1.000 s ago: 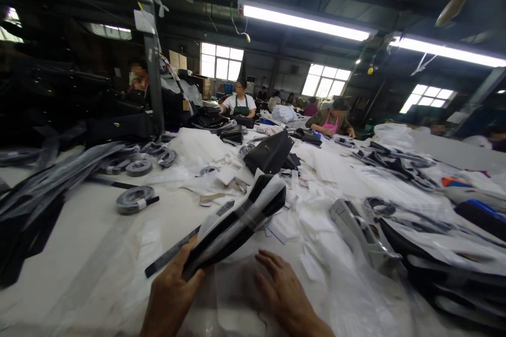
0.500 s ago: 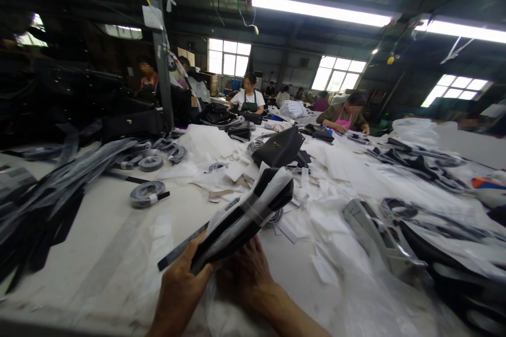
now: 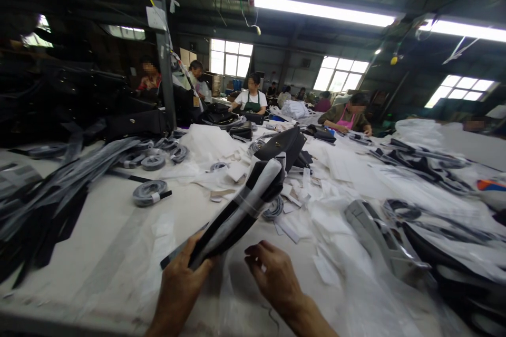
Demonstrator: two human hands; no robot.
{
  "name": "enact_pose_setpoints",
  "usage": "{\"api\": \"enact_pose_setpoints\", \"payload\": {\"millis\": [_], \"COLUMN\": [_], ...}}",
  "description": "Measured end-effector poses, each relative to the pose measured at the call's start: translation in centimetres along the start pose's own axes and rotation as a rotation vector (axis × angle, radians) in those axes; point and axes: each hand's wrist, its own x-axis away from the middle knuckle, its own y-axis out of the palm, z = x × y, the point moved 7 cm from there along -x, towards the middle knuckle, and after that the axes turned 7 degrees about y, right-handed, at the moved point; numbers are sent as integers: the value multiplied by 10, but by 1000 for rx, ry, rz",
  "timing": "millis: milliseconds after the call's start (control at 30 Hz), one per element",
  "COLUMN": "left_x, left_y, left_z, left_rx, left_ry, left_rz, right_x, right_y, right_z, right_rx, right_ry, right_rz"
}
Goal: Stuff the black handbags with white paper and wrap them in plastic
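My left hand grips the lower end of a folded black strap bundle. The bundle has white wrapping along its length and a clear band around its middle. It tilts up and away to the right above the table. My right hand is just right of the bundle and apart from it, fingers loosely curled with a gap at the thumb, nothing visible in them. Beyond the bundle's upper end lies a black bag with a metal clasp. A coiled wrapped strap sits behind the bundle.
Long wrapped straps pile up on the left, near a coiled strap. A grey tape dispenser stands on the right beside crumpled clear film. White sheets lie farther back. Several people work across the table; a metal post rises behind.
My right hand has come out from beneath the bundle and moved right, clear of it. The bundle's upper end has shifted slightly left and up, still in my left hand.
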Motion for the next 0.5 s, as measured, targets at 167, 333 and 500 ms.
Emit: {"api": "enact_pose_setpoints", "payload": {"millis": [167, 333, 500], "left_x": [-3, -3, 4], "left_y": [-3, -1, 1], "left_z": [1, -1, -2], "left_rx": [23, 0, -31], "left_ry": [-20, -39, 76], "left_rz": [8, -20, 17], "right_x": [3, -8, -27], "right_y": [51, 43, 26], "right_z": [-37, -13, 29], "right_rx": [104, 140, 76], "right_ry": [-44, -32, -46], "right_rz": [-311, -251, -94]}}
